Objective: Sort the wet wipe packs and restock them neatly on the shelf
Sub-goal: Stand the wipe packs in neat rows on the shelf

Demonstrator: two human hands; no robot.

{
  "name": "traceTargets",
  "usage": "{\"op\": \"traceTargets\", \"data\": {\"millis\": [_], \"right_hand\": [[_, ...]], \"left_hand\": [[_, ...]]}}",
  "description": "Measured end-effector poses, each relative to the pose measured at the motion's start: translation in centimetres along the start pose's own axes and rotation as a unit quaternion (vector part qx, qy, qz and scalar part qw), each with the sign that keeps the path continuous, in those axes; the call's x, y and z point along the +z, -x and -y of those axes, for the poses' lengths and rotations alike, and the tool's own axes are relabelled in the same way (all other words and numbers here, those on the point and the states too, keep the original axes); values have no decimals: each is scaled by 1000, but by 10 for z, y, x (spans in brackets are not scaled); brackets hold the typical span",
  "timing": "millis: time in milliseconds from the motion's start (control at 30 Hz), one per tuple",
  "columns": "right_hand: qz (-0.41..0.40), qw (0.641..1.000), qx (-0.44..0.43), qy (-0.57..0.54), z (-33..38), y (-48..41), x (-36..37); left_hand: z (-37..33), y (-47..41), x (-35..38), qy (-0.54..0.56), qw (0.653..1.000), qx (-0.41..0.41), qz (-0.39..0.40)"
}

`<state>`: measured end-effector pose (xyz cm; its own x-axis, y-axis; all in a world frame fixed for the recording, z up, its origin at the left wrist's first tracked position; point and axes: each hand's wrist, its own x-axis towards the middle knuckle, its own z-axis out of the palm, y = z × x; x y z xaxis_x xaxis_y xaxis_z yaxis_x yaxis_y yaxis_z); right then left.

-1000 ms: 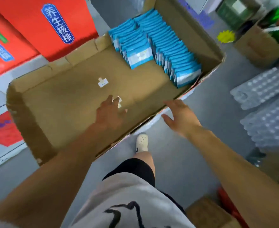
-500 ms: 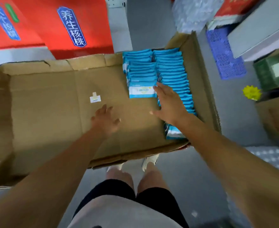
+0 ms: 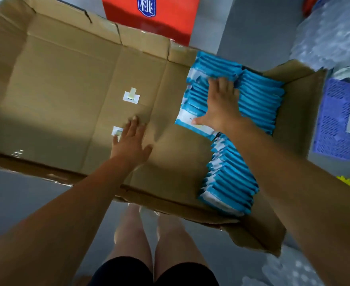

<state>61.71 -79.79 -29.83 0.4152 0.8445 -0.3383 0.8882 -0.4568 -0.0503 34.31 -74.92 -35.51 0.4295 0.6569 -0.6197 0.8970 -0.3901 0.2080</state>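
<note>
Grey floor surrounded a large, shallow cardboard box, seen from above with the person's bare knees below its near wall. Wet wipe packs stood on edge in blue rows at the right end of the box. Two rows lay side by side at the far wall, and the right-hand row ran on towards the near wall.

The right hand reached in with a straight forearm and lay palm down on the shorter far row. Its fingers were splayed and released, the thumb stretched left across the front pack, with nothing clasped. The left hand was also released, flat and palm down over the bare box bottom, fingers together. Whether it touched the cardboard could not be told. It partly covered one white label, and a second label lay just beyond its fingertips.

Left of the packs, most of the box bottom was bare cardboard. A red carton stood behind the far wall. A blue plastic crate stood beyond the right wall, and wrapped bottles lay beyond the far right corner.
</note>
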Motion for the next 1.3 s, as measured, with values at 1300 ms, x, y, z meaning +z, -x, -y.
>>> {"op": "traceTargets", "data": {"millis": [1300], "right_hand": [[231, 513, 79, -823, 295, 215, -137]], "left_hand": [[138, 222, -177, 742, 662, 59, 95]]}}
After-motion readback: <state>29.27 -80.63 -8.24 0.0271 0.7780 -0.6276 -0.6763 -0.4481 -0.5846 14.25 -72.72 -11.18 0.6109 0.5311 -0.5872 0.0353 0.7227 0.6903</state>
